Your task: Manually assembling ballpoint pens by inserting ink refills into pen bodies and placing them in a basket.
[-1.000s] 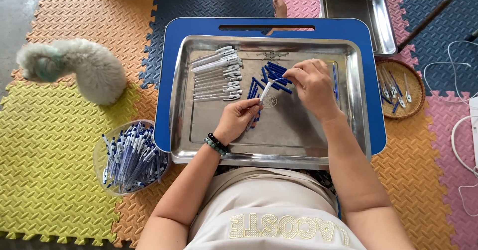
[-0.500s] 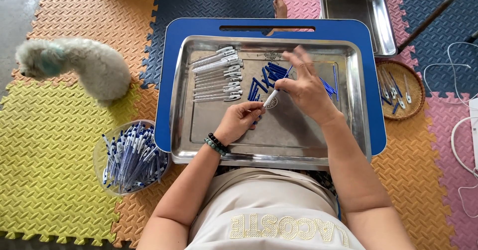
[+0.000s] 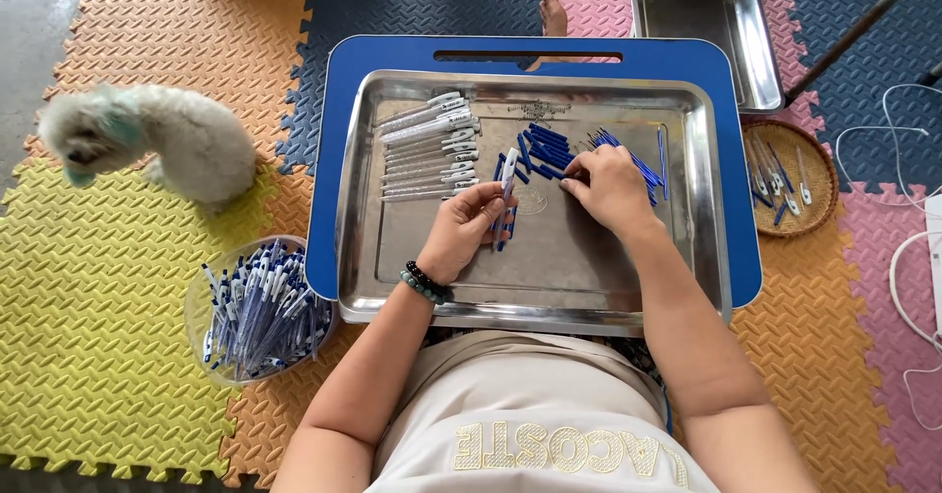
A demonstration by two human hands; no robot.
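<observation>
The right hand (image 3: 610, 191) has come down off the air and now sits low on the steel tray (image 3: 549, 277), fingers curled and pinching at the blue parts pile (image 3: 549, 145); I cannot tell what it has between the fingertips. A moment ago that hand was lifted with fingers spread above the pile. The left hand (image 3: 461, 233) has barely shifted: it is closed around a white pen barrel (image 3: 508, 174), thumb and fingers wrapped on its lower end.

That barrel is a slim, smooth plastic tube, standing nearly upright in the picture, long axis running from the person toward the tray's far rim, tip leaning slightly right. It sits just left of the pile, near the tray's middle.

The tray is shiny, scuffed metal with a rolled rim, resting on a blue lap counter (image 3: 343, 159) with rounded corners. Left of the pile, a neat row of finished pens (image 3: 432, 150) lies crosswise, white and glossy. Left of the tray, a clear round tub (image 3: 257, 309) bristles with more pens. The fluffy white dog (image 3: 157, 140) has wandered a little nearer the tray, over the knobbly foam mats (image 3: 108, 336).
</observation>
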